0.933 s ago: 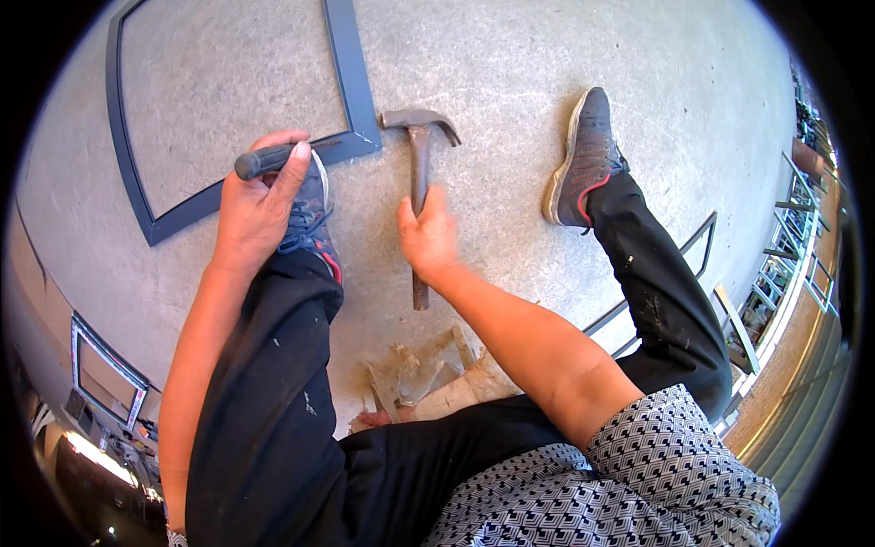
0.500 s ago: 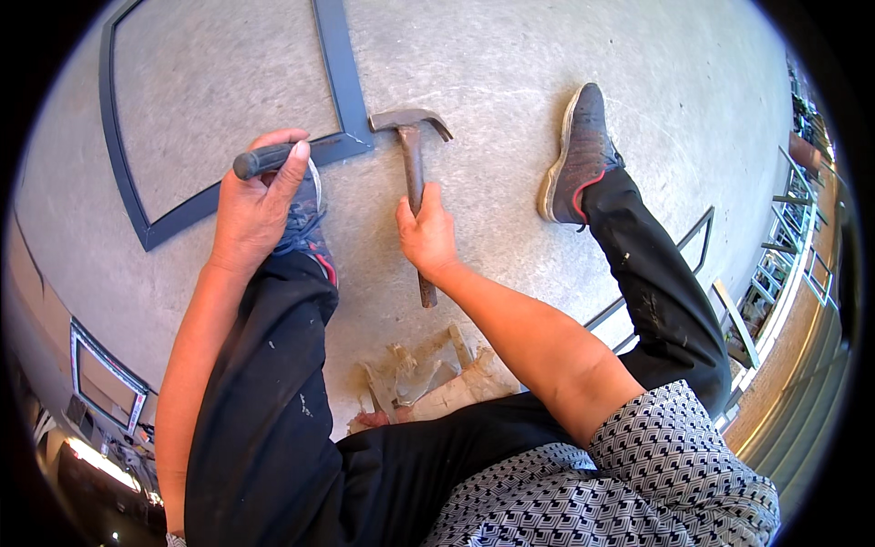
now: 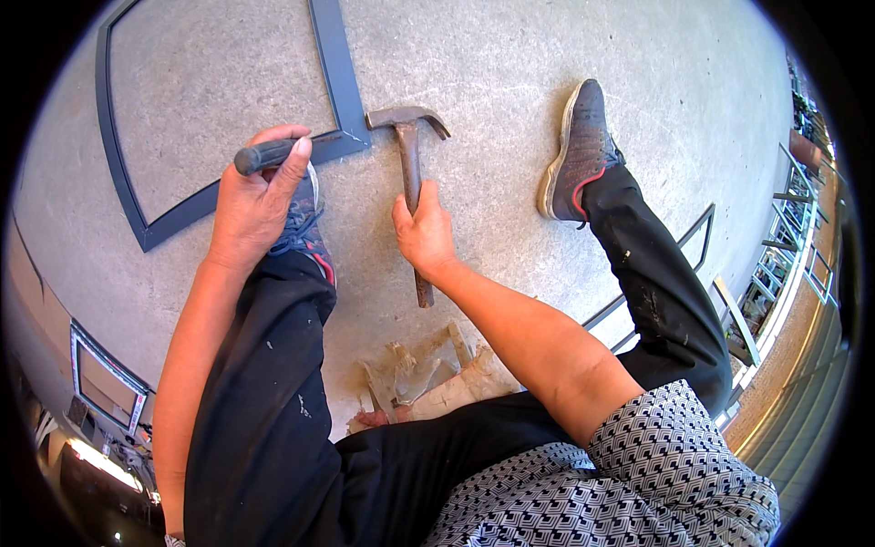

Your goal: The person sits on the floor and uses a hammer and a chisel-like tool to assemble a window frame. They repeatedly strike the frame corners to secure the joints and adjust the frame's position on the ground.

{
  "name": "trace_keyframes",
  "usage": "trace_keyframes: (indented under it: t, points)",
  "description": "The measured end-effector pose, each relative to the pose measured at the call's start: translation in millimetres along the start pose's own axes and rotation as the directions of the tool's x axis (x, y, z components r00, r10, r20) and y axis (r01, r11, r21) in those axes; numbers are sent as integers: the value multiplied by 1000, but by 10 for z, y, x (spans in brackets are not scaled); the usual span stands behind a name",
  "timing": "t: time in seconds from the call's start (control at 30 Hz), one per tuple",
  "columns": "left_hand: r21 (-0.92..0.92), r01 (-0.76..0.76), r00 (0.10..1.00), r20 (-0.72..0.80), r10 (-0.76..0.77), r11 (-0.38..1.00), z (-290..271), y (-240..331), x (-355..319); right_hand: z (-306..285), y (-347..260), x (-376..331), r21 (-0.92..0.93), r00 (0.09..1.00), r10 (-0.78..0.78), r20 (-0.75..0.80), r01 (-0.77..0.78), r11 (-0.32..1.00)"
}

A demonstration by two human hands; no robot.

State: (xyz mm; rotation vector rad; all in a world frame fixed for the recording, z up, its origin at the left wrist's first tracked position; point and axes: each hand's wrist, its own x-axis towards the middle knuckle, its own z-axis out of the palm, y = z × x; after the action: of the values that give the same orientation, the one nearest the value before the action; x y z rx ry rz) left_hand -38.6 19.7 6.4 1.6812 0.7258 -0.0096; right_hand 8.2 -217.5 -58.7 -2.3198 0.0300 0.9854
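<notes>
My left hand [image 3: 251,205] is closed around the dark handle of a screwdriver [image 3: 260,158]. Its thin shaft points right, with the tip at the corner of a dark grey rectangular metal frame [image 3: 182,214] lying on the floor. A claw hammer [image 3: 410,159] with a worn, rusty handle is gripped in my right hand [image 3: 427,230]. Its head is up beside that frame corner, the striking face toward the corner and the claw to the right. The frame's far side runs out of view at the top.
My left shoe [image 3: 301,214] stands by the frame and my right shoe [image 3: 579,150] is on the concrete floor. Below the hammer sits a worn, padded wooden seat [image 3: 428,383]. Metal frames [image 3: 784,255] lean at the right; another frame [image 3: 102,376] lies at lower left.
Both hands keep their grips and hold nearly still. The whole view has shifted very slightly.
</notes>
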Motion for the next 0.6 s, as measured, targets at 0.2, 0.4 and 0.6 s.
trace_keyframes:
  t: [0.2,0.4,0.6]
  points:
    - [27,-20,1000,3,20,999,5,-32,12,-4,4,-1,2,1000,-17,-6,17,1000]
    - [87,-72,997,41,68,994,40,76,55,21,93,31,61,996,-62,-60,66,996]
    - [174,-49,993,111,30,984,52,213,128,-292,-13,71,560,920,74,384,-296,774]
